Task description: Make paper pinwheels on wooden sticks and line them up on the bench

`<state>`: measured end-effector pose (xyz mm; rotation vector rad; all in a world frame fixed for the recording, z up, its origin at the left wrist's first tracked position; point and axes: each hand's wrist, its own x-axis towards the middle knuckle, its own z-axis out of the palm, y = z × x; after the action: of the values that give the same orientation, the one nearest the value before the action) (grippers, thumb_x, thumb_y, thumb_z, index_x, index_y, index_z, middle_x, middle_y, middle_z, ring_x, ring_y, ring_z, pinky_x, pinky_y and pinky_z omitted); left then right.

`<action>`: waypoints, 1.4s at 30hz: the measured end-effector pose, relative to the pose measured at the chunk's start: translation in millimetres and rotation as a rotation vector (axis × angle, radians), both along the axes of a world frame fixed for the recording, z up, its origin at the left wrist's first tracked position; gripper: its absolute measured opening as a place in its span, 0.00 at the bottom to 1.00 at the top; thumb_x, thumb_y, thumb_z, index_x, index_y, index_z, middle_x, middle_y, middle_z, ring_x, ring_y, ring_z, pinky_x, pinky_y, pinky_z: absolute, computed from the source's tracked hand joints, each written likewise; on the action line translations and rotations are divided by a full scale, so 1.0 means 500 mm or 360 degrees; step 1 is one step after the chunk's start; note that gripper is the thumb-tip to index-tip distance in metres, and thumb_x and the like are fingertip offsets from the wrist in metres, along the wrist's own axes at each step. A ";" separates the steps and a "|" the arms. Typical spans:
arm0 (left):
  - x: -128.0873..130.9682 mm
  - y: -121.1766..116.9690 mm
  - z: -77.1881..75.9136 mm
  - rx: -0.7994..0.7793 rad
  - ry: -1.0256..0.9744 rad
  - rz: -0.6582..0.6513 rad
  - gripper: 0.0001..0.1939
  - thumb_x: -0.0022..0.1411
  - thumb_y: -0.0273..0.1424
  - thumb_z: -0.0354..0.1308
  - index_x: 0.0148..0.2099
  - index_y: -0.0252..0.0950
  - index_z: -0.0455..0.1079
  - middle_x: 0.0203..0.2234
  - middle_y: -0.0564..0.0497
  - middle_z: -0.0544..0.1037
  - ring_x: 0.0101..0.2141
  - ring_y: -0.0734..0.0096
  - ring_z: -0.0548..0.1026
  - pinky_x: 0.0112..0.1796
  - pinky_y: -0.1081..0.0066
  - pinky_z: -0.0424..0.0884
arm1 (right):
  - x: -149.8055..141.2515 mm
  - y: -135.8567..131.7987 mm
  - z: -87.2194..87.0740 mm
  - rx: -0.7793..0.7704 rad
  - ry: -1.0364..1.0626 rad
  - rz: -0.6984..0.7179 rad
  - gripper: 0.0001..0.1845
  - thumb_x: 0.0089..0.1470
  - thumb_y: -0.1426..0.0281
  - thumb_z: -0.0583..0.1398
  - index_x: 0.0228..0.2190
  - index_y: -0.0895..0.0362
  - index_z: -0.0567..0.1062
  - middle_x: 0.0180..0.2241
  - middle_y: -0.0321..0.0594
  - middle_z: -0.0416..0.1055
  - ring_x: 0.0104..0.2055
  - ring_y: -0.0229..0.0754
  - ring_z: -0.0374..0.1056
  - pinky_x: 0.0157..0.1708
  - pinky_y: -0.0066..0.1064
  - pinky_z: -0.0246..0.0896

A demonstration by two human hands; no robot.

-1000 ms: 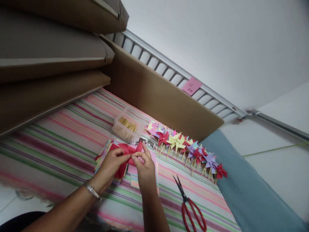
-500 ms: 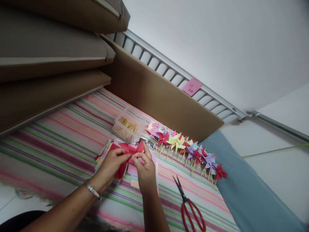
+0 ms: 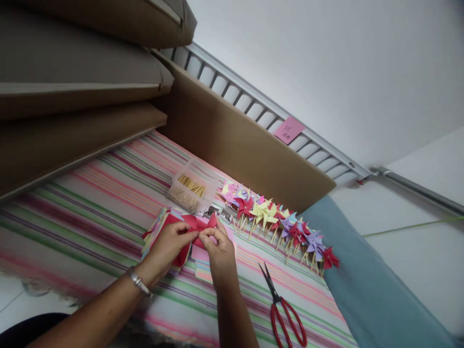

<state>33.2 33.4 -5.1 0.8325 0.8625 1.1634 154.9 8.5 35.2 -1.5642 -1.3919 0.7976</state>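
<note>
A red paper pinwheel [image 3: 197, 223], its blades partly folded in, is pinched between both my hands. My left hand [image 3: 169, 242] grips its left side with thumb and fingers, and my right hand [image 3: 217, 244] pinches it near the centre from the right. My fingertips hide the middle of the paper. Under my left hand lies a stack of coloured paper [image 3: 154, 237], red on top. Pink and pastel sheets [image 3: 202, 270] lie beneath my right hand. Red-handled scissors [image 3: 278, 299] rest to the right, blades slightly apart.
Behind my hands stands a clear plastic box [image 3: 192, 188] of small sticks. A row of finished pinwheels [image 3: 266, 212] on sticks lies along the brown board [image 3: 246, 140]. Folded cushions [image 3: 79, 106] are stacked at left on the striped cloth [image 3: 90, 222].
Both hands stay on the red pinwheel, with only slight finger movement at its centre. The view has shifted a little.
</note>
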 end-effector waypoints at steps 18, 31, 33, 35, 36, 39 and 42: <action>-0.002 -0.002 0.002 0.0081 0.0135 0.0026 0.12 0.48 0.36 0.62 0.23 0.35 0.67 0.17 0.58 0.64 0.21 0.75 0.60 0.25 0.72 0.54 | 0.004 0.008 -0.014 -0.0003 0.0230 -0.0009 0.06 0.45 0.67 0.63 0.24 0.57 0.74 0.23 0.34 0.68 0.31 0.41 0.64 0.33 0.30 0.59; 0.007 -0.004 0.004 -0.0007 0.0088 0.0120 0.11 0.43 0.34 0.65 0.24 0.34 0.67 0.18 0.57 0.68 0.22 0.74 0.64 0.25 0.73 0.57 | -0.003 0.010 -0.014 -0.0077 0.0490 -0.0118 0.06 0.39 0.69 0.66 0.19 0.58 0.74 0.18 0.32 0.67 0.23 0.35 0.58 0.25 0.27 0.54; 0.006 -0.004 0.007 -0.0012 0.0042 0.0111 0.11 0.43 0.33 0.65 0.24 0.34 0.67 0.19 0.56 0.69 0.22 0.74 0.65 0.26 0.73 0.58 | -0.001 0.014 -0.023 -0.0064 0.0503 -0.0121 0.08 0.38 0.67 0.66 0.19 0.58 0.74 0.17 0.31 0.66 0.22 0.35 0.57 0.24 0.27 0.54; 0.006 -0.005 0.007 -0.0048 -0.0017 0.0089 0.11 0.43 0.33 0.66 0.24 0.34 0.66 0.19 0.56 0.69 0.22 0.74 0.65 0.26 0.73 0.58 | 0.001 0.018 -0.032 -0.0045 0.0506 -0.0136 0.09 0.37 0.66 0.66 0.19 0.58 0.74 0.16 0.31 0.65 0.21 0.35 0.57 0.24 0.27 0.53; 0.005 -0.006 0.006 -0.0071 -0.0049 0.0071 0.12 0.43 0.34 0.66 0.24 0.35 0.66 0.18 0.56 0.69 0.21 0.75 0.65 0.25 0.73 0.58 | 0.001 0.020 -0.034 -0.0036 0.0503 -0.0142 0.09 0.36 0.65 0.66 0.19 0.58 0.74 0.16 0.31 0.64 0.21 0.35 0.56 0.23 0.27 0.53; 0.005 -0.006 -0.001 -0.0116 -0.0142 0.0012 0.13 0.44 0.34 0.66 0.23 0.35 0.65 0.18 0.57 0.68 0.20 0.75 0.65 0.24 0.74 0.57 | 0.001 0.019 -0.032 -0.0040 0.0483 -0.0161 0.10 0.35 0.64 0.67 0.18 0.58 0.74 0.17 0.32 0.65 0.21 0.35 0.56 0.23 0.27 0.52; 0.003 -0.008 -0.003 -0.0145 -0.0231 -0.0030 0.13 0.45 0.35 0.66 0.23 0.35 0.66 0.18 0.56 0.69 0.21 0.76 0.65 0.24 0.74 0.58 | 0.001 0.013 -0.019 -0.0083 0.0499 -0.0162 0.10 0.36 0.65 0.67 0.19 0.58 0.74 0.17 0.31 0.65 0.22 0.35 0.56 0.24 0.27 0.51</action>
<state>34.8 29.6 -6.7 0.6724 0.7805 1.1446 155.3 15.1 25.5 -1.4631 -1.0643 0.9762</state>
